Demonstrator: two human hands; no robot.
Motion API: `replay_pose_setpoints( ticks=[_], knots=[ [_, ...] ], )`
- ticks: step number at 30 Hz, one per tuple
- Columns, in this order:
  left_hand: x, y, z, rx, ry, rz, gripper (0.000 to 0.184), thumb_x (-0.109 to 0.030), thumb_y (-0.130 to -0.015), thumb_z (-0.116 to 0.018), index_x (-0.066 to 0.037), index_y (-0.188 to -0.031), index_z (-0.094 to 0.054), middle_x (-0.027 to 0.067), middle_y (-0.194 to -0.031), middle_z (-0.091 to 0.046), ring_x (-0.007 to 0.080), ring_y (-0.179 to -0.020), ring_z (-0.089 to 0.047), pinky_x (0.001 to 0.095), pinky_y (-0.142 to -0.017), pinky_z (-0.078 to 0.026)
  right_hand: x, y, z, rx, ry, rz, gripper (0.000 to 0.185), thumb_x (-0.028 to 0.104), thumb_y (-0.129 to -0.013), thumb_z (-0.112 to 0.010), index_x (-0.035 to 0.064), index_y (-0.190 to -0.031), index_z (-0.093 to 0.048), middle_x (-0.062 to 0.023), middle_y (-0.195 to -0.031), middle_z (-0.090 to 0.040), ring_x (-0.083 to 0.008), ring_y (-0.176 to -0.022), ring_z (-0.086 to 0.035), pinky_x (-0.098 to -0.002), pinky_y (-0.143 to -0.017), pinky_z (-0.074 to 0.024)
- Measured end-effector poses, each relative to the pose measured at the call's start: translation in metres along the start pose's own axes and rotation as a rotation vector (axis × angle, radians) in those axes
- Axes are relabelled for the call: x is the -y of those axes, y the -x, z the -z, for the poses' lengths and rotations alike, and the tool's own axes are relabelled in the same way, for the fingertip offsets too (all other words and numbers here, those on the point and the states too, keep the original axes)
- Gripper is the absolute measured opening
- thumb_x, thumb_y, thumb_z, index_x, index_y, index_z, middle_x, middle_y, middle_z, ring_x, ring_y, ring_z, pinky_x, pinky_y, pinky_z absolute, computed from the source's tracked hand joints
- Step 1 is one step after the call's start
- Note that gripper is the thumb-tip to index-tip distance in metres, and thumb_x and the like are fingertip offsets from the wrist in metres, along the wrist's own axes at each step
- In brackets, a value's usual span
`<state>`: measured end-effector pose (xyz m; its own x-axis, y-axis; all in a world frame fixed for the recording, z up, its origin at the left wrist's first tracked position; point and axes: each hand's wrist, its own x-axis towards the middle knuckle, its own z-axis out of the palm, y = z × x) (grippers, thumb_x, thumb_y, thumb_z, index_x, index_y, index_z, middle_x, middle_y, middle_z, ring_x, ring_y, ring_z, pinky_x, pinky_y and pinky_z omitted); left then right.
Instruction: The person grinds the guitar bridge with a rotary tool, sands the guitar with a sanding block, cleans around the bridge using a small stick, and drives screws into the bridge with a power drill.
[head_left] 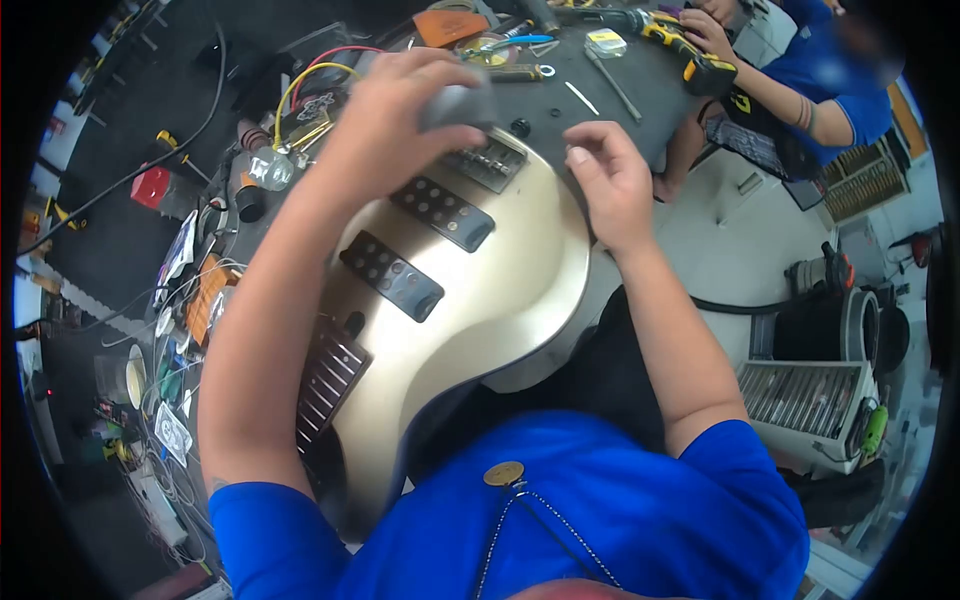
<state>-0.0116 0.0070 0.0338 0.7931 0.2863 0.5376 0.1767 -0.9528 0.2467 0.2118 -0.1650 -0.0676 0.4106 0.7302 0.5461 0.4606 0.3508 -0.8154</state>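
While your left hand [395,115] is clamped on a blurred grey object [466,106], the gold guitar body [530,260] lies at the counter's [655,110] near edge.
Your left thumb is at the metal bridge [492,168], beyond two black pickups [392,277]; your right hand [612,185], fingers loosely curled and thumb tip apart, is just beside the body's rim.

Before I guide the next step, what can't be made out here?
All in the head view:
- Grey thing in the left hand: blurred, unidentifiable.
- Bridge: partly hidden by that hand.
- Fretboard: partly covered by the left arm.
- Right hand: curled fingers hide its palm.
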Motion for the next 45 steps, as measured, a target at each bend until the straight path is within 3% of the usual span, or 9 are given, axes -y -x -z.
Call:
replay_pose_setpoints(
  ticks=[2, 6, 7, 10, 13, 17, 28, 38, 45],
  knots=[
    [-0.011, -0.006, -0.004, 0.039, 0.047, -0.019, 0.065, -0.014, -0.075, -0.095, -0.005, -0.132, -0.065, 0.0128, -0.147, -0.064, 0.0367, -0.138, -0.058, 0.0465, -0.117, -0.048, 0.004, -0.013, -0.001, -0.008, -0.072, 0.039, 0.043, 0.022, -0.098, -0.075, 0.0021, -0.134, -0.066, -0.0111, -0.128, -0.068, -0.0242, -0.12, -0.067, -0.0392, -0.104, -0.0529],
    [-0.011, -0.002, -0.018, 0.105, 0.243, 0.018, 0.079, -0.009, -0.072, -0.091, -0.005, -0.142, -0.057, 0.0191, -0.149, -0.06, 0.0385, -0.139, -0.058, 0.0459, -0.119, -0.047, 0.068, -0.051, -0.011, 0.408, 0.239, 0.361, 0.082, 0.029, -0.089, -0.088, 0.0066, -0.158, -0.051, -0.0149, -0.147, -0.063, -0.0288, -0.134, -0.061, -0.042, -0.115, -0.0479],
    [-0.005, -0.001, -0.015, 0.13, 0.334, 0.059, 0.081, -0.009, -0.072, -0.09, -0.005, -0.145, -0.055, 0.0192, -0.15, -0.059, 0.0376, -0.14, -0.058, 0.0459, -0.119, -0.047, 0.07, -0.052, -0.015, 0.436, 0.189, 0.205, 0.087, 0.033, -0.085, -0.092, 0.0099, -0.158, -0.053, -0.0159, -0.147, -0.065, -0.0325, -0.134, -0.062, -0.0454, -0.117, -0.0481],
    [0.024, 0.003, 0.004, 0.175, 0.937, 0.38, 0.084, 0.004, -0.078, -0.075, -0.005, -0.157, -0.048, 0.0151, -0.156, -0.052, 0.0277, -0.148, -0.05, 0.0447, -0.122, -0.043, 0.055, -0.06, -0.016, 0.473, 0.372, 0.184, 0.079, 0.031, -0.085, -0.089, 0.0115, -0.155, -0.059, -0.0153, -0.144, -0.069, -0.0349, -0.133, -0.062, -0.0469, -0.115, -0.0493],
    [0.045, 0.007, 0.006, -0.134, 0.823, 0.442, 0.067, -0.004, -0.085, -0.071, -0.005, -0.151, -0.056, 0.0143, -0.146, -0.06, 0.0242, -0.143, -0.054, 0.0389, -0.109, -0.052, 0.079, -0.049, -0.005, 0.415, 0.614, 0.244, 0.06, 0.023, -0.085, -0.084, 0.0134, -0.142, -0.072, -0.0151, -0.142, -0.071, -0.0369, -0.132, -0.063, -0.0462, -0.115, -0.0494],
    [0.06, 0.016, -0.023, -0.069, 0.225, 0.291, 0.053, -0.011, -0.089, -0.071, -0.002, -0.141, -0.063, 0.0141, -0.139, -0.066, 0.0251, -0.13, -0.065, 0.0382, -0.105, -0.055, 0.078, -0.047, -0.027, 0.398, 0.574, 0.236, 0.047, 0.025, -0.085, -0.083, 0.018, -0.132, -0.081, -0.0192, -0.141, -0.068, -0.0405, -0.127, -0.062, -0.0468, -0.111, -0.0516],
    [0.077, 0.013, -0.042, -0.368, 0.258, 0.355, 0.039, -0.01, -0.088, -0.066, 0.001, -0.125, -0.069, 0.0226, -0.129, -0.069, 0.0398, -0.125, -0.066, 0.0464, -0.11, -0.052, 0.082, -0.046, -0.041, 0.391, 0.731, 0.226, 0.042, 0.026, -0.087, -0.085, 0.0157, -0.128, -0.083, -0.0197, -0.137, -0.07, -0.0392, -0.127, -0.064, -0.0473, -0.111, -0.0515],
    [0.075, 0.013, -0.036, -0.261, 0.207, 0.392, 0.037, -0.01, -0.09, -0.066, 0.001, -0.125, -0.069, 0.0224, -0.129, -0.068, 0.0399, -0.124, -0.066, 0.046, -0.11, -0.052, 0.081, -0.049, -0.04, 0.26, 0.673, 0.136, 0.04, 0.029, -0.09, -0.084, 0.0167, -0.128, -0.084, -0.0216, -0.139, -0.069, -0.04, -0.128, -0.063, -0.047, -0.11, -0.0522],
    [0.078, 0.013, -0.043, -0.302, 0.204, 0.382, 0.038, -0.011, -0.09, -0.067, 0.003, -0.126, -0.069, 0.0236, -0.128, -0.068, 0.0403, -0.123, -0.066, 0.0461, -0.11, -0.052, 0.067, -0.072, -0.054, 0.265, 0.882, 0.362, 0.037, 0.027, -0.087, -0.085, 0.0161, -0.123, -0.085, -0.0196, -0.135, -0.07, -0.0396, -0.126, -0.061, -0.0479, -0.109, -0.0522]
  ],
)
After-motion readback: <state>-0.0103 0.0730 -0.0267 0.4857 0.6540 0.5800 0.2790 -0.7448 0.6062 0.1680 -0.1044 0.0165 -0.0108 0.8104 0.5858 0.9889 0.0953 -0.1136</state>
